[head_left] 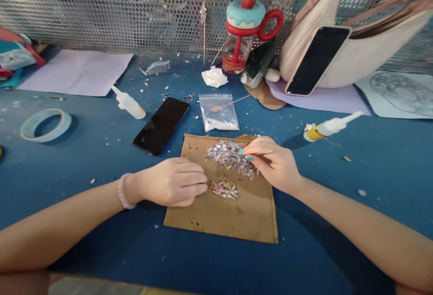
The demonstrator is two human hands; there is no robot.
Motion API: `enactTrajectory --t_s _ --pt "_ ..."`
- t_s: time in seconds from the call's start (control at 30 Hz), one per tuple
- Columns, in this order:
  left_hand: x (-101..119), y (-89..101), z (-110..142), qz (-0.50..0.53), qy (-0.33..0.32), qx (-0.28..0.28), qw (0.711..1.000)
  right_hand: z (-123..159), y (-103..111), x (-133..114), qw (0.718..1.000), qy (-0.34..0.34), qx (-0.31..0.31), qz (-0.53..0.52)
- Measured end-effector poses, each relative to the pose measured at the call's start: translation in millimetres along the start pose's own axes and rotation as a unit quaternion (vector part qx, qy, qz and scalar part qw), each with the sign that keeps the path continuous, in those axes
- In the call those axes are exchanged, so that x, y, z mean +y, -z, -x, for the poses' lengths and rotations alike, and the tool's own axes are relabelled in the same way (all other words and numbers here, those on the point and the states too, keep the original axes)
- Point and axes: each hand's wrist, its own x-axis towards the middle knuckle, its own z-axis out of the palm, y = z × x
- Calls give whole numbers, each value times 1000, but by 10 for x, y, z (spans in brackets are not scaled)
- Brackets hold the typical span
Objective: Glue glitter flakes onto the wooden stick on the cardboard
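A brown cardboard sheet (219,227) lies on the blue table between my hands. On its upper part is a loose pile of shiny sequin-like bits (223,153). My right hand (275,164), with teal nails, is closed in a pinch on a thin stick (264,153) whose tip is at the pile. My left hand (179,182), a beaded bracelet at its wrist, has its fingers closed at the left end of a small bead-covered ornament (225,190). That ornament is just above or on the cardboard; the gripped end is hidden.
Past the cardboard lie a zip bag (219,119) of white bits and a dark phone (162,126). Glue bottles (130,105) stand or lie at both sides. Farther back are a tape roll (45,126), a red-handled cup (241,33) and a bag (368,56) with a phone propped against it.
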Motion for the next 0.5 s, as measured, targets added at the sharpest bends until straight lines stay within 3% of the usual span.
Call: enactTrajectory --t_s 0.5 --pt "-2 17 -17 -4 10 0 1000 -9 14 -14 1000 -9 1 -22"
